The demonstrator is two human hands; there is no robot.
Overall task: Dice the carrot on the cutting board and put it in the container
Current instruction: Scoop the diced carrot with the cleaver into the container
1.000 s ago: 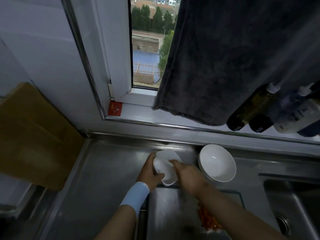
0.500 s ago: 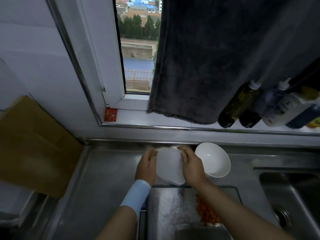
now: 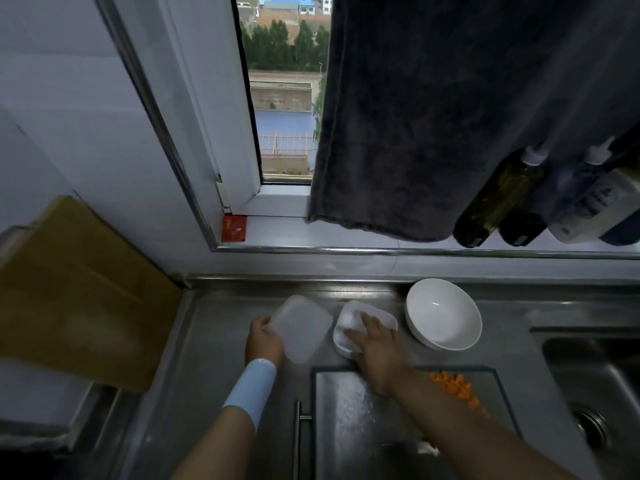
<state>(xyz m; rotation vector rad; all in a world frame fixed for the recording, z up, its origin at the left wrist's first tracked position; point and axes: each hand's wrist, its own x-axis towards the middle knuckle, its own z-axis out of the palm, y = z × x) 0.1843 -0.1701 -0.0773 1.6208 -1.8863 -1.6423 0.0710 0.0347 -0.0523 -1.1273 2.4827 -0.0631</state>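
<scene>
The left hand (image 3: pixel 264 342) gripped the lid (image 3: pixel 303 327) by its edge, just left of the box (image 3: pixel 379 313). The right hand (image 3: pixel 375 344) lay on the open white box, but I could not tell if it gripped it. The box sat on the counter (image 3: pixel 214 341) between the lid and a white bowl (image 3: pixel 445 317). The carrot bits (image 3: pixel 455 388) lay in a heap on the board (image 3: pixel 346 410), by the right arm.

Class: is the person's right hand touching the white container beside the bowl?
Touching. The head view shows the right hand laid on the white container, its fingers reaching over the near rim into it, with no gap between them.
</scene>
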